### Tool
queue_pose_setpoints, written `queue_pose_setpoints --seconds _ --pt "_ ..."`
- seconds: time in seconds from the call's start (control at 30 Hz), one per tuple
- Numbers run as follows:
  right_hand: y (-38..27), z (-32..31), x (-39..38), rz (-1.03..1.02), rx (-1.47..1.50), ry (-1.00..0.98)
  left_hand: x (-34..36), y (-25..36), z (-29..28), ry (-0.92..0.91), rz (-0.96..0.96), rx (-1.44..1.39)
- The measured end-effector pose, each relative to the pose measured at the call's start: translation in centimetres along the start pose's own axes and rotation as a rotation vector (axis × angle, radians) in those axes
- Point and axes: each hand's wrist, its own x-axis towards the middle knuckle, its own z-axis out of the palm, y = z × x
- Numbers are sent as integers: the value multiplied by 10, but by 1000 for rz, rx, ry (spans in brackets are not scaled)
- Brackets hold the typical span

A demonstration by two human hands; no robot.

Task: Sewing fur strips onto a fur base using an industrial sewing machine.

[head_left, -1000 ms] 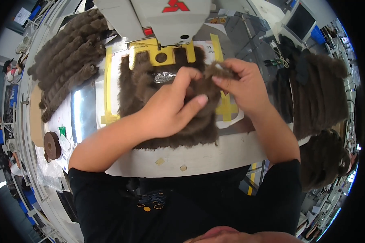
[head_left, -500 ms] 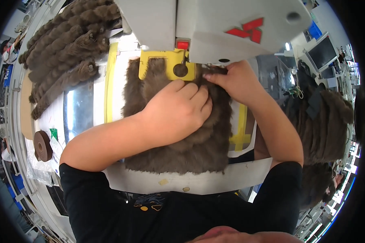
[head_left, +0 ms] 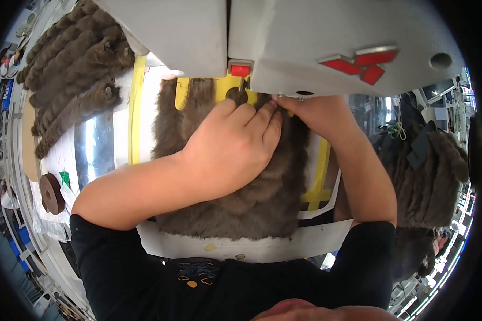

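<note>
A brown fur piece (head_left: 235, 214) lies over the work surface in front of me, its far edge reaching a yellow plate (head_left: 222, 88). Above that plate is the white head of a sewing machine (head_left: 326, 40) with a small metal part at its centre. My left hand (head_left: 234, 142) bears down on the fur close to this part, fingers curled into it. To the right, my right hand (head_left: 318, 117) pinches the fur's far edge, thumb pointing toward the left fingertips. The machine head covers some of the right fingers.
Brown fur strips (head_left: 77, 67) are piled at the far left, and more fur (head_left: 434, 176) hangs at the right. A brown roll of tape (head_left: 52, 193) stands on the left. Yellow tape strips (head_left: 137, 115) line the surface, and a white band (head_left: 251, 249) runs along its near edge.
The machine head appears larger and lower in view. My right hand has come closer to the left fingertips, and its fingers are now more hidden by the machine.
</note>
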Motion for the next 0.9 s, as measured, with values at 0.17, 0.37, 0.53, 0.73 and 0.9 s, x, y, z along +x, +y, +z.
queue_pose_setpoints --seconds 0.17,0.37,0.53,0.73,0.9 --pt "-4 -2 3 -13 -48 14 2 -4 5 45 -40 40" --pt "-3 -4 5 3 28 66 7 -10 12 40 -85 59" --pt "-3 -7 5 93 124 64 9 -11 12 18 -114 -6" --pt "1 -8 5 32 175 82 10 -6 14 -14 -141 4" --pt "-4 -4 2 -50 38 135 8 -7 17 3 -147 10"
